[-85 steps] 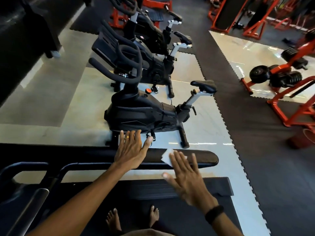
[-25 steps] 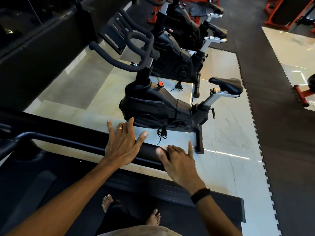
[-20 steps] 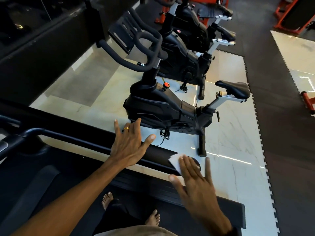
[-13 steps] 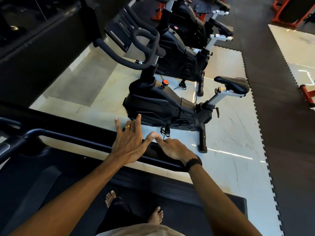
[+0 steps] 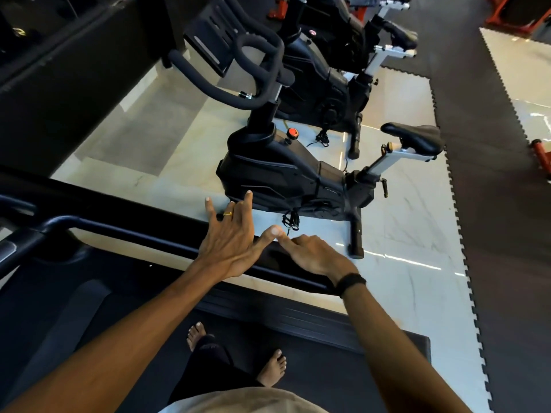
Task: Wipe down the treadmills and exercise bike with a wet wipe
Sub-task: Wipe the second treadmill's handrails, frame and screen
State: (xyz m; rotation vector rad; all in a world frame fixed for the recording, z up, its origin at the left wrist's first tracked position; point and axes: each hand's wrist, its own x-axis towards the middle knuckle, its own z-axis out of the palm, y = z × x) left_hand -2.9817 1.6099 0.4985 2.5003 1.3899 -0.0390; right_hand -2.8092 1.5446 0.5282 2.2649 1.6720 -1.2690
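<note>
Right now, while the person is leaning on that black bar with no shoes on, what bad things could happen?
1. The bare feet stand on the treadmill belt; a wet patch might make them slip.
2. Both the left hand and right hand lean on the handrail, which may be slick where wiped.

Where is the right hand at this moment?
In the head view, right of centre: the right hand lies on the treadmill handrail, beside the left hand, with the nearest exercise bike just beyond.
</note>
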